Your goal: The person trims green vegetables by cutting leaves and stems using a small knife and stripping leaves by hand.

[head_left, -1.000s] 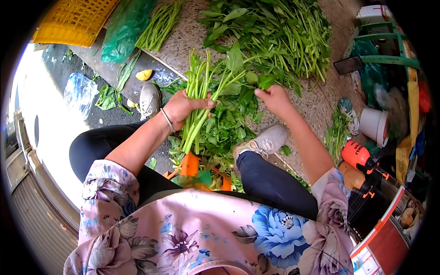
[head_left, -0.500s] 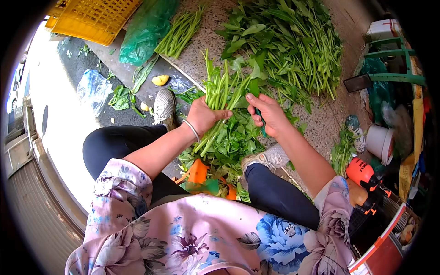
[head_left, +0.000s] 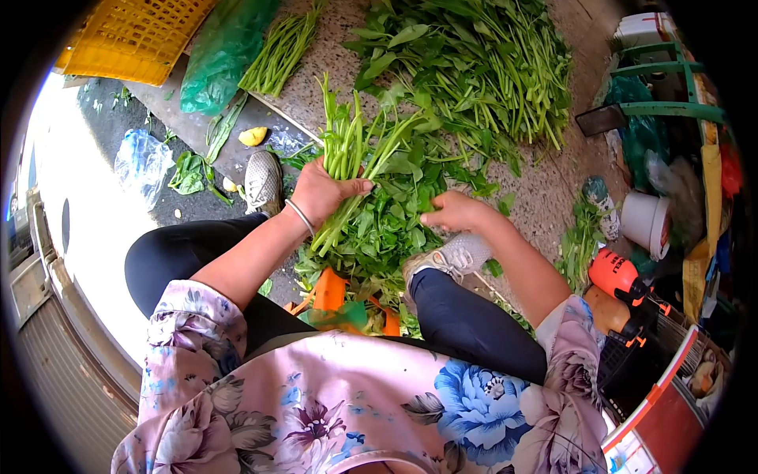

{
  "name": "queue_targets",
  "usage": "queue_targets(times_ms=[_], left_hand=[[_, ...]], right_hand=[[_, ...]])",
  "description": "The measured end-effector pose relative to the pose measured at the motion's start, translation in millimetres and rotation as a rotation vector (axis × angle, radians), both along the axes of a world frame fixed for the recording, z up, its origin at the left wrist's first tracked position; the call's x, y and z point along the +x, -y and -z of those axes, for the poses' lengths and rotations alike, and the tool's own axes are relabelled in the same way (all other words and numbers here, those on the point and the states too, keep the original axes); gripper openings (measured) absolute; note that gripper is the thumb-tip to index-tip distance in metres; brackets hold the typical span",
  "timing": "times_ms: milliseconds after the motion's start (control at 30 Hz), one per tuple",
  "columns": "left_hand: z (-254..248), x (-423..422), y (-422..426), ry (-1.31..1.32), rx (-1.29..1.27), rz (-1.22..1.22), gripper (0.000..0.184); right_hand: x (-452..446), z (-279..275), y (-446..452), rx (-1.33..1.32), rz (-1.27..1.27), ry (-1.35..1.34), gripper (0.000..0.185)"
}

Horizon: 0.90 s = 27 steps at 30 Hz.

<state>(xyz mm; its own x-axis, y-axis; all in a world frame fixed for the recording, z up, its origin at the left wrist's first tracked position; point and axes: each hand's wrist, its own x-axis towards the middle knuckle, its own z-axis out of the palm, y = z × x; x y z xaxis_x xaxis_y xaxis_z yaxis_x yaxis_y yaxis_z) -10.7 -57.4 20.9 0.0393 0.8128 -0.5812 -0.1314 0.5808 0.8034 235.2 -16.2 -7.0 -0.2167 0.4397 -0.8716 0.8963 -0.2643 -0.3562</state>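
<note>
My left hand [head_left: 322, 192] is closed around a bunch of green vegetable stems [head_left: 343, 146], which look like water spinach and tilt up and away from me. To its right, my right hand [head_left: 458, 212] hangs low over a heap of loose leaves [head_left: 387, 221], its fingers curled together. What those fingers hold, if anything, I cannot make out. Beyond both hands lies a large pile of leafy stems [head_left: 505, 87]. A smaller bundle of trimmed stems [head_left: 283, 51] rests at the upper left.
A green plastic bag [head_left: 225, 63] and a yellow crate [head_left: 134, 35] lie at the upper left. Between my shoes is an orange and green bag [head_left: 330, 291]. On the right are a white tub [head_left: 643, 221], a red spray bottle [head_left: 614, 272] and a phone-like dark slab [head_left: 600, 120].
My right hand has moved down from the stems toward the leaf heap, and the leaf between its fingers no longer shows. My left hand still grips the bunch. The whole view has shifted slightly.
</note>
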Motion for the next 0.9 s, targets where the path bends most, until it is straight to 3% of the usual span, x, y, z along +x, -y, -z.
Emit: queue_targets(times_ms=[67,100,133,200,300,467,567,600,667,700,800,833,867,900], left_hand=[[1,-1,0,-0.028,0.042,0.025,0.025],[3,-2,1,-0.054,0.054,0.078,0.026],[4,-3,2,-0.05,0.052,0.08,0.026],[3,-5,4,-0.229,0.153,0.248,0.028],[-6,-2,5,-0.242,0.177,0.312,0.032],[-5,-4,6,-0.266,0.261,0.381,0.034],[-1,-9,4,-0.183,0.204,0.405,0.032],[0,-10,4,-0.182,0.199,0.405,0.032],[3,-13,4,-0.191,0.217,0.412,0.03],[5,-14,3,-0.198,0.219,0.427,0.028],[8,-15,4,-0.198,0.202,0.419,0.027],[9,-15,5,-0.236,0.221,0.43,0.027],[9,-15,6,-0.234,0.221,0.433,0.027],[8,-14,7,-0.29,0.235,0.471,0.027]], right_hand=[[8,-10,7,-0.422,0.195,-0.242,0.042],[9,-17,2,-0.483,0.384,-0.454,0.038],[11,-21,-3,-0.484,0.388,-0.45,0.038],[16,-25,-14,-0.577,0.815,-0.968,0.025],[14,-19,-28,-0.599,1.006,-1.045,0.016],[15,-10,-30,-0.524,1.005,-0.926,0.021],[31,1,-34,-0.062,0.544,-0.339,0.025],[37,5,-31,-0.067,0.544,-0.338,0.025],[50,13,-31,0.071,-0.22,0.01,0.035],[54,10,-29,-0.102,-0.303,-0.011,0.055],[60,-4,-33,-0.259,-0.116,0.002,0.057],[56,-21,-36,-0.257,0.089,-0.13,0.056],[52,-28,-38,-0.258,0.092,-0.129,0.056],[48,-33,-40,-0.323,0.316,-0.349,0.055]])
